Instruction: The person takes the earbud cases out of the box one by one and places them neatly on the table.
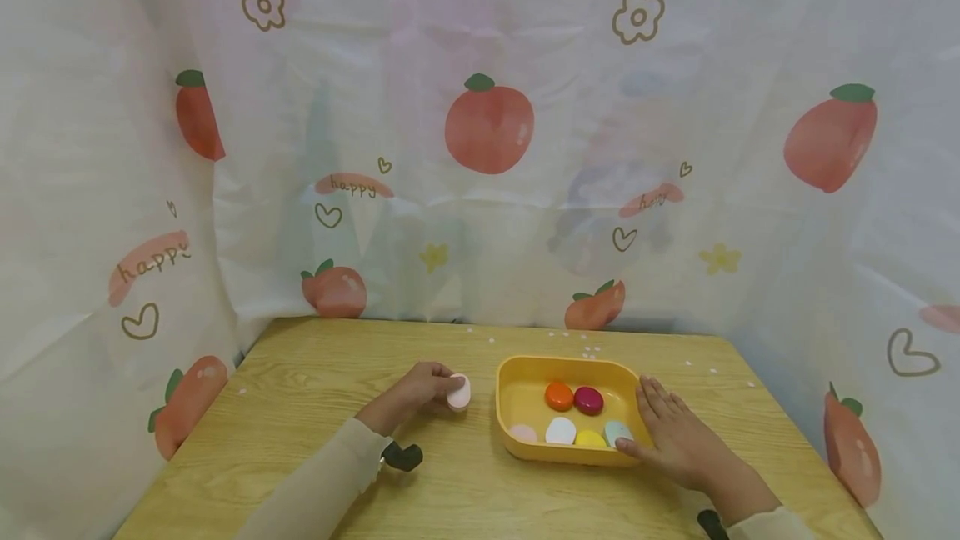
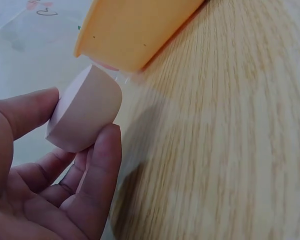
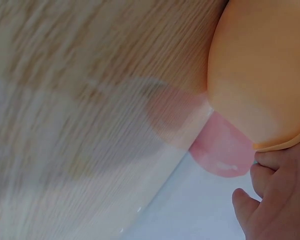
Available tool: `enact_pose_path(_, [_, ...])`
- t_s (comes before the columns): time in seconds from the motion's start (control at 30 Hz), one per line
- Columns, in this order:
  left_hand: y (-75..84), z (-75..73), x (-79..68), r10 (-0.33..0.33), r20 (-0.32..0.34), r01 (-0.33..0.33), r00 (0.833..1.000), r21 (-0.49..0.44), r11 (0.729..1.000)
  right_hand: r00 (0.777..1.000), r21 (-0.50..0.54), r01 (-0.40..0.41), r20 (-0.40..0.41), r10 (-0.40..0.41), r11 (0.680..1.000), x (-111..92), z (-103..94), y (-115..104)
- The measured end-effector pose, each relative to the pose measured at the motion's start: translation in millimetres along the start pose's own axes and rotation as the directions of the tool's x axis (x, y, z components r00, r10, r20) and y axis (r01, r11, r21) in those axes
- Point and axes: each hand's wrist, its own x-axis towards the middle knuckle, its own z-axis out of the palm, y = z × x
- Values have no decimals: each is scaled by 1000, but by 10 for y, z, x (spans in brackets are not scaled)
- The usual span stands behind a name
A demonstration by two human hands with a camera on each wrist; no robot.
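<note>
My left hand (image 1: 427, 386) pinches a pale pink, smooth half-egg-shaped piece (image 2: 85, 110) between thumb and fingers, a little left of a yellow tray (image 1: 504, 407). Its flat face shows in the left wrist view. Against the tray's right side rests my right hand (image 1: 678, 440), fingers straight along the rim and thumb at the front corner. Inside the tray lie a glossy orange piece (image 1: 558, 396) and a magenta one (image 1: 588, 401). Along its front wall sit pale pink (image 1: 523, 433), white (image 1: 560, 430), yellow (image 1: 590, 438) and pale green (image 1: 617, 432) pieces, partly hidden by the rim.
The wood-grained table (image 1: 315, 382) carries both arms and the tray. Small white specks (image 1: 591, 350) dot its back part. A white curtain (image 1: 480, 257) printed with fruit and hearts hangs behind and at both sides.
</note>
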Motion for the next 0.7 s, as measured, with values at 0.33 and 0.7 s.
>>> enact_pose_path(0.33, [-28, 32, 55, 22, -85, -13, 996, 114, 993, 1000, -8, 5, -10, -5, 1000, 3, -10, 9])
enact_pose_path(0.7, [-15, 89, 6, 154, -161, -77, 975, 402, 912, 1000, 31, -7, -1, 7, 1000, 5, 18, 17])
